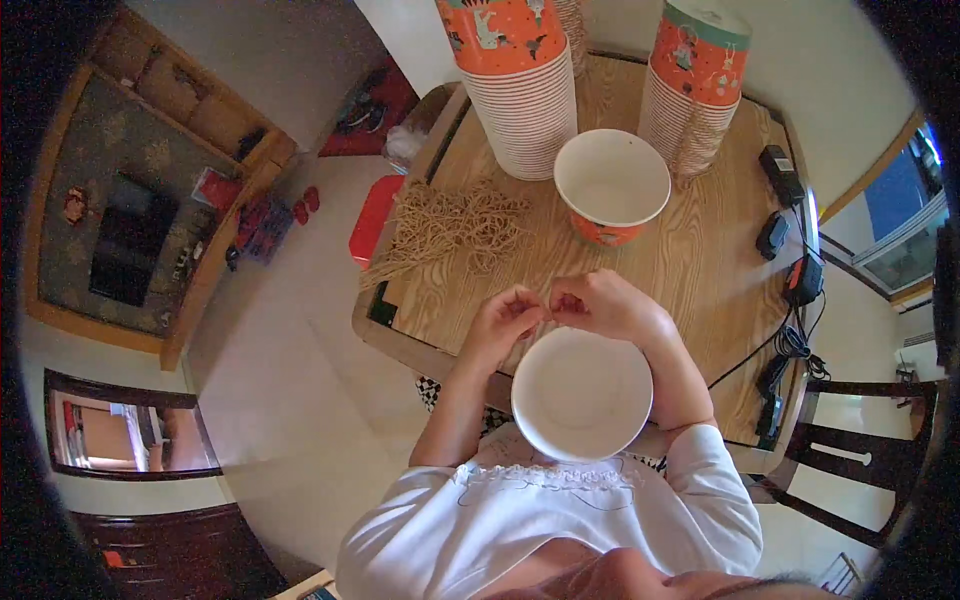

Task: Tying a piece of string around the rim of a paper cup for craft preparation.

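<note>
A round white bowl point(582, 400), seen from above with its mouth facing up, sits between the person's forearms, in front of the chest and overlapping the near edge of the table. Take it as the centre of a clock, with twelve pointing away from the person. Its inside is smooth and plain white, softly shaded toward the bottom, and its pale rim is rounded and evenly circular. The outer wall is mostly hidden, and what supports the bowl from below cannot be told.

At its far rim, between ten and eleven o'clock, is the left hand point(503, 320), thumb and forefinger drawn close together. The right hand point(603, 303), at twelve, curls inward, its fingertips nearly meeting the left ones. Whether either pinches something thin is too small to tell.

Farther out at eleven, a loose, tangled heap of tan strings point(465, 230) lies on the wood-grained table point(720, 270). At twelve stands a single tub point(612, 185), white inside and orange outside. Just behind it rise two tall stacks of similar orange-printed tubs, upside down: the left stack point(525, 110) toward half past eleven, the right stack point(690, 120) between twelve and one.

At two o'clock, black power adapters point(780, 175) and a coiled cable point(792, 342) line the table's edge. Beyond, past three, is a dark wooden chair point(850, 455).
</note>
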The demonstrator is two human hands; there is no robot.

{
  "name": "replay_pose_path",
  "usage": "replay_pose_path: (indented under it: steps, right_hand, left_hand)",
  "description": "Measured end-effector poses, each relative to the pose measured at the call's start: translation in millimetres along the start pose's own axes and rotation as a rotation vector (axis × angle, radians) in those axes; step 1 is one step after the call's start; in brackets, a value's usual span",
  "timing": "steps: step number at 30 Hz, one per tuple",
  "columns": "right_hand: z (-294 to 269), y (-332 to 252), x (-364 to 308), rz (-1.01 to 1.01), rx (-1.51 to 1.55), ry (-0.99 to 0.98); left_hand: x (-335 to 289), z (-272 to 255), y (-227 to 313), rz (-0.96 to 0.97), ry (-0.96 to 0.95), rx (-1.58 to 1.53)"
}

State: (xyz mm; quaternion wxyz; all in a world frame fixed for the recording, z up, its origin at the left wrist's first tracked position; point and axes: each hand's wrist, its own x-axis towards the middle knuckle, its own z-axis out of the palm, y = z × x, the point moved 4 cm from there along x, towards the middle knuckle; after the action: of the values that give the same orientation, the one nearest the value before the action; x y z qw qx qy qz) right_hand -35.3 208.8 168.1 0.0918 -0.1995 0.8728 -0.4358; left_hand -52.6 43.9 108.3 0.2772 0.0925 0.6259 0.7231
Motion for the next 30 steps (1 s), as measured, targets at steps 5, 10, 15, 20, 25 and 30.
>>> replay_pose_path:
  steps: [5,10,15,20,25,30]
  right_hand:
    - [2,3,2,-0.028,-0.038,-0.002]
    - [3,6,1,-0.030,-0.080,-0.017]
    - [0,6,0,-0.061,-0.091,0.027]
    - [2,8,2,-0.044,-0.136,0.015]
    - [1,9,2,-0.028,-0.141,-0.001]
    - [2,10,2,-0.054,-0.129,0.009]
  left_hand:
    - [-1,1,1,0.008,0.004,0.009]
    - [0,-6,-5,-0.005,0.003,0.004]
    - [-2,1,6,0.097,0.047,0.200]
    - [-1,5,12,0.161,0.004,0.345]
    - [-2,5,10,0.189,0.033,0.407]
    - [-1,4,7,0.210,0.072,0.463]
